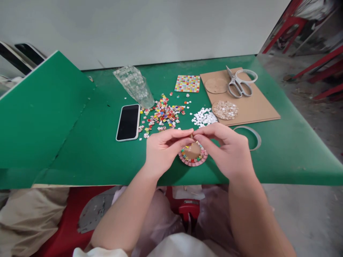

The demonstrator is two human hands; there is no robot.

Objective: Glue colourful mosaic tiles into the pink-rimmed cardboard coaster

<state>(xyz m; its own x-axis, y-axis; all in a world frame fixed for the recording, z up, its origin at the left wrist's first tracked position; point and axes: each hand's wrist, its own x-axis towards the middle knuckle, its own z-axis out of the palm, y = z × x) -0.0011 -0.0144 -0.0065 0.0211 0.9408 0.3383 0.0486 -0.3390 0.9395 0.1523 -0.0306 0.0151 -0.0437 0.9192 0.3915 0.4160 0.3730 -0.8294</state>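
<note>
My left hand (163, 150) and my right hand (225, 150) meet fingertip to fingertip over a round brown coaster (193, 154) near the table's front edge. The coaster has a rim of pink and coloured tiles and a bare centre. Both hands pinch a tiny piece between their fingertips, too small to name. A heap of small coloured mosaic tiles (163, 114) lies just beyond my hands, with a heap of white tiles (204, 117) to its right.
A green table (80, 150) carries a black phone (128, 122), a clear plastic bag (135, 85), a finished square of coloured tiles (188, 84), a cardboard sheet (257, 107) with scissors (239, 82) and two discs, and a tape ring (253, 137). Red chairs stand at right.
</note>
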